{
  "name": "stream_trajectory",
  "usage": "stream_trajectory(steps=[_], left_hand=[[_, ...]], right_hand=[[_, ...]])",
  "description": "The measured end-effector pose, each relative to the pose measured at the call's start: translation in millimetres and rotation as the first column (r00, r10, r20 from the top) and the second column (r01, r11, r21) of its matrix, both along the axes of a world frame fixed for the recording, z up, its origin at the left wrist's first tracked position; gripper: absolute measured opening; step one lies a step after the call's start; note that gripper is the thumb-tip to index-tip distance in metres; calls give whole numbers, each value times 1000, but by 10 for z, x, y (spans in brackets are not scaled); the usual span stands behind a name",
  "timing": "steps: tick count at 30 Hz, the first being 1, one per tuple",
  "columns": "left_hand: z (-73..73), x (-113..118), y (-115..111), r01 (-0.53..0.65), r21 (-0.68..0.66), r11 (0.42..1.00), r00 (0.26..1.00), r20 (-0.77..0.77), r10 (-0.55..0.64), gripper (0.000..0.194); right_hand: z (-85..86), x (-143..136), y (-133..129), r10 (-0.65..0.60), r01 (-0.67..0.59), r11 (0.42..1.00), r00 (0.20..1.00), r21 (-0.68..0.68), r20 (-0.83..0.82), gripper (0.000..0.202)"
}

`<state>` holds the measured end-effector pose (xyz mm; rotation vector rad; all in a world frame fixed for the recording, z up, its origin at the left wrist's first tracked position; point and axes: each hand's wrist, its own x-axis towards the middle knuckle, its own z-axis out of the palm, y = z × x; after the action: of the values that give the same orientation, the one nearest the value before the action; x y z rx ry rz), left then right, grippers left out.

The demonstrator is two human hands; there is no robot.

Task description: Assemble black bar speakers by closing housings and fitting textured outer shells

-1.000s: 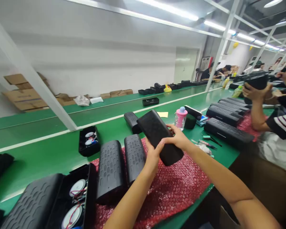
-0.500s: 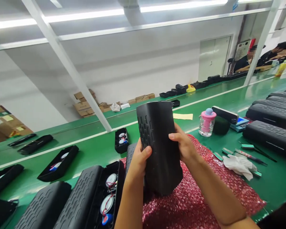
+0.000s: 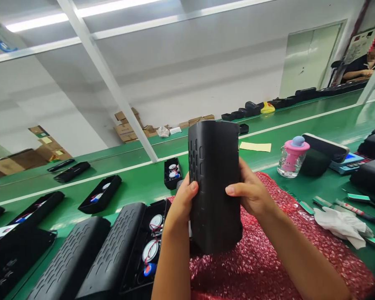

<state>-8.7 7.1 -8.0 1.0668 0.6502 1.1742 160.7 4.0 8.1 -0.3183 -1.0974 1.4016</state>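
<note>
Between my two hands a black speaker housing (image 3: pixel 217 187) stands upright, its slotted grille side turned to the left. My left hand (image 3: pixel 184 200) grips its left edge, thumb on the front. Its right edge is held by my right hand (image 3: pixel 251 189), with the thumb lying across the smooth face. Fingers of both hands are partly hidden behind the housing. Below it, red bubble wrap (image 3: pixel 256 250) covers the bench. Just left of my left forearm sits an open speaker shell (image 3: pixel 137 254) with round white-backed drivers and red wires inside, beside closed black housings (image 3: pixel 112 250).
More open shells (image 3: pixel 101 193) lie on the green bench at left. On the right are a pink-lidded cup (image 3: pixel 293 156), a propped phone (image 3: pixel 326 146), a white glove (image 3: pixel 340 223), a marker-like tool (image 3: pixel 350 207) and black housings (image 3: pixel 371 179). A person (image 3: pixel 362 68) sits far right.
My view has swung left, so the surroundings sit further right in the picture. The housing has turned slightly and stands straighter, still held in both hands.
</note>
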Motion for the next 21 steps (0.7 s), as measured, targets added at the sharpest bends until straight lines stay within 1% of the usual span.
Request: stream_trajectory(steps=[3,6,7,9,11,12,14,16,18,21], left_hand=[[19,-14,31,51,-1,999,999,-10,-51,63],[64,-21,78,89,50,995,996,-7,-89,70],[83,-14,86,97,69,993,995,-7,-97,74],[120,15,81,98,104,990,995,-17,-97,77],[154,55,58,73,150,986,997,-33,-69,76],[167,75,45,56,177,983,998,-41,-49,77],[182,99,28,37,221,975,998,-48,-27,77],[179,101,27,38,237,971,998,-48,-28,76],[160,82,34,48,229,972,998,-45,-38,76],[124,44,37,56,190,980,998,-23,-53,80]], right_hand=[[-8,4,-27,-16,14,999,999,48,31,73],[-17,12,-61,20,-26,995,998,95,57,80],[-18,5,-67,19,-22,997,999,77,39,77],[-17,-24,-64,-43,43,999,999,2,-30,65],[-14,-60,-41,-114,109,991,991,-75,-67,58],[-14,-74,-26,-135,129,988,989,-89,-62,56],[-15,-89,1,-151,148,987,988,-67,-31,55],[-17,-82,14,-165,164,986,986,-38,-24,54],[-16,-53,9,-158,157,987,987,-23,-30,54],[-9,13,-17,-78,77,997,997,16,7,61]])
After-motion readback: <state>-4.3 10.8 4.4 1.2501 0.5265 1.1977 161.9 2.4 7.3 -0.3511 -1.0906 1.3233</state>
